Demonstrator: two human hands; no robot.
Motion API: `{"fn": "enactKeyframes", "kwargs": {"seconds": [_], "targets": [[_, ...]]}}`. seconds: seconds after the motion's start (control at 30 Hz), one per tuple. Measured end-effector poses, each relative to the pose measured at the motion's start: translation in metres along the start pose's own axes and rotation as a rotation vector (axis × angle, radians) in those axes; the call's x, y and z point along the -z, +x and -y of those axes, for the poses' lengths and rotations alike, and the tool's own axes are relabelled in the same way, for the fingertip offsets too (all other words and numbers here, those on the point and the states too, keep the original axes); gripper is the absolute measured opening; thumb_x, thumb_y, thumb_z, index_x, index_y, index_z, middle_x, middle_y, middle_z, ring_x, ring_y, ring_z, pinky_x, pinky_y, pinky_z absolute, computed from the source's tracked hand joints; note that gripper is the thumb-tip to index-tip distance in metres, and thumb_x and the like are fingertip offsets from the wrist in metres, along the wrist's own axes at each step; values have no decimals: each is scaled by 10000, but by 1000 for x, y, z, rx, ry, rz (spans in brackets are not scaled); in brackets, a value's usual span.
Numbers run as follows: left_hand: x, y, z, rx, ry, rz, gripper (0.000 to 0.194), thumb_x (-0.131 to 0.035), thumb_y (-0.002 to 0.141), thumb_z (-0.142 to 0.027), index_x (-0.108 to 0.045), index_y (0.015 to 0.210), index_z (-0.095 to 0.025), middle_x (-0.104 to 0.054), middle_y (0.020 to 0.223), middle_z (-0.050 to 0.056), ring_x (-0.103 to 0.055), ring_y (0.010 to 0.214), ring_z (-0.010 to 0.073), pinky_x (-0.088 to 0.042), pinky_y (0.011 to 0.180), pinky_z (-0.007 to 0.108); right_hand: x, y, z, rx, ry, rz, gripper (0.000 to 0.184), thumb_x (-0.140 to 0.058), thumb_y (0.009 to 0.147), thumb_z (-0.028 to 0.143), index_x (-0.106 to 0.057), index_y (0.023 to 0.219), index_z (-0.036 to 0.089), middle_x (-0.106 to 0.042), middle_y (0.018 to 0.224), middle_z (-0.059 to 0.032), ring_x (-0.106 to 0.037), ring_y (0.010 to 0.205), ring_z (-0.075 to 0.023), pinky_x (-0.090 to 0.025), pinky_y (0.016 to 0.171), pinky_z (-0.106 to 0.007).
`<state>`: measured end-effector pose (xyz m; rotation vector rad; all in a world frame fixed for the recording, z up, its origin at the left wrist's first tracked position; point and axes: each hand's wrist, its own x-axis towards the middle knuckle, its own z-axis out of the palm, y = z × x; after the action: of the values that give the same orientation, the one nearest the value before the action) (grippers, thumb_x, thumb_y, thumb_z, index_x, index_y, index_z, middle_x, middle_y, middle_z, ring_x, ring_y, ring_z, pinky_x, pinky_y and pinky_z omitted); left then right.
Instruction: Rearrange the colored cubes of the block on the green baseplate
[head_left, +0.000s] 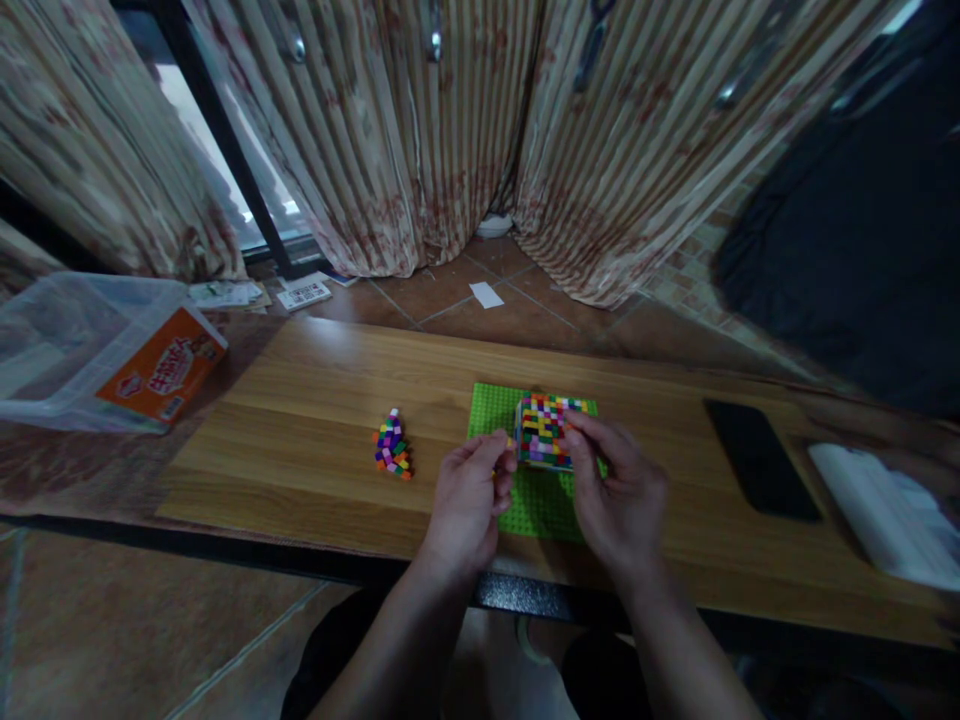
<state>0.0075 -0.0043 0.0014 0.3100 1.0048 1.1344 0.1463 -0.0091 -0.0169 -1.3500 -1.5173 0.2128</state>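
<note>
A block of many-coloured toy bricks (pixel 543 428) stands on a green studded baseplate (pixel 534 510), towards its back right. Just left of the block, my left hand (pixel 469 490) is closed, with a small yellow brick (pixel 510 442) showing at its pinched thumb and forefinger. My right hand (pixel 619 480) reaches over the block's right side, thumb and forefinger pinched together at its top. Whatever lies between those right fingertips is too small to make out, and the hand hides part of the block. A loose pile of small coloured bricks (pixel 392 445) lies left of the baseplate.
The wooden table (pixel 315 400) bears a dark phone-like slab (pixel 761 458) and a white object (pixel 885 510) at the right. A clear plastic box (pixel 82 300) with an orange label stands at the far left. Curtains (pixel 420 130) hang behind, and papers (pixel 304 292) lie beyond the table.
</note>
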Motion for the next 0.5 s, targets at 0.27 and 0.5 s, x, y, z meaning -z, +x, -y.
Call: {"fn": "enactKeyframes", "kwargs": {"seconds": [0.27, 0.5], "targets": [[0, 1, 0, 9, 14, -5, 287, -777, 633, -339, -601, 716, -128, -519, 593, -43, -350, 411, 20, -132, 383, 169, -4, -3, 1, 123, -127, 122, 177, -550, 959, 245, -701, 1052, 251, -759, 1030, -50, -696, 975, -219, -568, 879, -418], [1, 3, 2, 14, 32, -13, 268, -758, 653, -337, -603, 722, -130, -497, 577, -55, -323, 393, 15, -124, 384, 175, -12, -7, -5, 144, -185, 140, 136, -619, 908, 237, -741, 951, 278, -656, 1246, -65, -519, 1238, -279, -444, 1038, -561]]}}
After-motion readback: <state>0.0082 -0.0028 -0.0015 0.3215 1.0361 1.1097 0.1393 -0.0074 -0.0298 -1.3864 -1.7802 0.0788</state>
